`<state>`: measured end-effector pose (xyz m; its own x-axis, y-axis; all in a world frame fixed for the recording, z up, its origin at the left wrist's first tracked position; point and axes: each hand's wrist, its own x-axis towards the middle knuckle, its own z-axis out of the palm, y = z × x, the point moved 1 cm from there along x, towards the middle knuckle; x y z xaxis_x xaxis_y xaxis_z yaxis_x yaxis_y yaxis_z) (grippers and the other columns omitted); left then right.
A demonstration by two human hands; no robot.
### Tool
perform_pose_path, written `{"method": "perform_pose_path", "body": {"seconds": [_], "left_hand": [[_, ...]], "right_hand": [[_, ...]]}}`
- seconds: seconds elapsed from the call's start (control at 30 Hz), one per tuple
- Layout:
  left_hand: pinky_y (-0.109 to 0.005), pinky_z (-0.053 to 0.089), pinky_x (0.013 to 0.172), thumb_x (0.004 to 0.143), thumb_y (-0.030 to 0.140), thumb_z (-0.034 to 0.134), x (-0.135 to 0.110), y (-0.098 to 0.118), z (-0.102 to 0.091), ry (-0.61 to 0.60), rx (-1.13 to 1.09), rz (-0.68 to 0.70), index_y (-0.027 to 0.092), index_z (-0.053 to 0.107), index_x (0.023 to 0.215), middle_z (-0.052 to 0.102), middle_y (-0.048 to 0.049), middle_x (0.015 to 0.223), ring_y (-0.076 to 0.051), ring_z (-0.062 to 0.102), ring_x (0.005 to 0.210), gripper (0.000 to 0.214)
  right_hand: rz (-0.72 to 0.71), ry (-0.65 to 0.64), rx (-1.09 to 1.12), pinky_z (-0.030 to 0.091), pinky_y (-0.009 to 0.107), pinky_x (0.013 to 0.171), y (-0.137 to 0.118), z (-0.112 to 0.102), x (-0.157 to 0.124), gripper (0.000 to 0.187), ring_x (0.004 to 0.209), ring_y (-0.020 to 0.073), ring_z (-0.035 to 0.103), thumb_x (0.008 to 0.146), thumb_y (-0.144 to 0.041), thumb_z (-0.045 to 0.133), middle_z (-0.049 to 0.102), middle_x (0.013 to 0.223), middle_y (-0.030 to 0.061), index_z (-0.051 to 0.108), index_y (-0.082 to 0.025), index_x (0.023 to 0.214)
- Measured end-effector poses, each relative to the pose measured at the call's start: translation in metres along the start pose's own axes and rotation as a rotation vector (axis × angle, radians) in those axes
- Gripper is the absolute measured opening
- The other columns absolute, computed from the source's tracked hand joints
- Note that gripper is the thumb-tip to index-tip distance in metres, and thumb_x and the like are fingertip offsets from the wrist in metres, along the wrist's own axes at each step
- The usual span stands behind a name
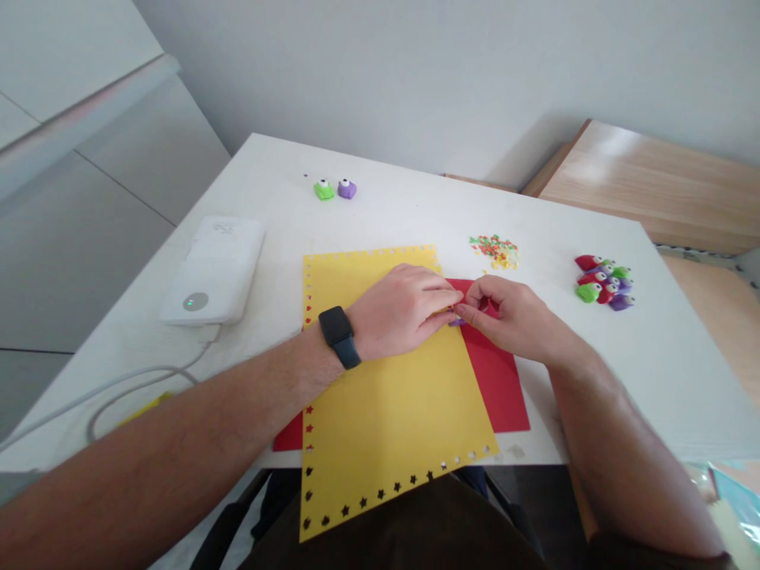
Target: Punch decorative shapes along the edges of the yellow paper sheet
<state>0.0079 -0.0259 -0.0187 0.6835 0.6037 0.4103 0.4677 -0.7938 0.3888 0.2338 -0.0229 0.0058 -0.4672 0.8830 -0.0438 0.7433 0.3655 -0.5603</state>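
Note:
A yellow paper sheet (385, 396) with star-shaped holes along its edges lies on a white table (416, 214), on top of a red sheet (502, 388). My left hand (404, 309), with a black watch on the wrist, rests on the yellow sheet's right edge, fingers closed together. My right hand (511, 313) meets it there, fingers pinched on a small purple punch (457, 321) that is mostly hidden between the two hands.
A pile of red, green and purple punches (606, 286) sits at the right. Coloured paper bits (495, 250) lie behind the sheets. A green and a purple punch (336, 189) stand at the far left. A white device (217, 269) with a cable lies at the left.

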Motion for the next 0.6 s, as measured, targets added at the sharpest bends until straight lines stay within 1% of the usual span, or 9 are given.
{"method": "perform_pose_path", "body": {"seconds": [0.17, 0.3, 0.47, 0.6], "left_hand": [[-0.041, 0.053, 0.092, 0.106, 0.028, 0.059, 0.001, 0.003, 0.000, -0.038, 0.040, 0.036, 0.017, 0.075, 0.115, 0.079, -0.0099, 0.112, -0.025, 0.071, 0.103, 0.021], [-0.041, 0.053, 0.090, 0.106, 0.026, 0.060, 0.002, 0.007, 0.001, -0.054, 0.058, 0.026, 0.015, 0.075, 0.116, 0.078, -0.0095, 0.110, -0.025, 0.070, 0.103, 0.021], [-0.040, 0.053, 0.090, 0.108, 0.027, 0.055, 0.003, 0.011, 0.002, -0.073, 0.055, 0.002, 0.015, 0.076, 0.111, 0.078, -0.0092, 0.107, -0.024, 0.071, 0.100, 0.024], [-0.039, 0.052, 0.087, 0.109, 0.027, 0.054, 0.005, 0.012, 0.002, -0.084, 0.091, -0.005, 0.016, 0.077, 0.105, 0.077, -0.0087, 0.099, -0.023, 0.070, 0.095, 0.026]], "right_hand": [[0.020, -0.020, 0.028, 0.044, 0.032, 0.068, 0.000, 0.004, 0.003, 0.020, 0.072, 0.0173, 0.059, 0.094, -0.034, 0.065, 0.068, 0.079, 0.0018, 0.063, -0.022, 0.078], [0.022, -0.041, 0.024, 0.041, 0.031, 0.064, -0.001, 0.005, 0.004, 0.022, 0.067, 0.0160, 0.055, 0.094, -0.031, 0.062, 0.065, 0.073, 0.0004, 0.060, -0.022, 0.074], [0.007, -0.053, 0.012, 0.038, 0.030, 0.062, 0.001, 0.006, 0.004, 0.025, 0.066, 0.0158, 0.053, 0.095, -0.032, 0.061, 0.063, 0.070, -0.0004, 0.058, -0.022, 0.072], [-0.031, -0.052, 0.016, 0.039, 0.030, 0.064, 0.002, 0.007, 0.004, 0.024, 0.067, 0.0152, 0.054, 0.095, -0.030, 0.062, 0.063, 0.072, -0.0007, 0.057, -0.022, 0.073]]}}
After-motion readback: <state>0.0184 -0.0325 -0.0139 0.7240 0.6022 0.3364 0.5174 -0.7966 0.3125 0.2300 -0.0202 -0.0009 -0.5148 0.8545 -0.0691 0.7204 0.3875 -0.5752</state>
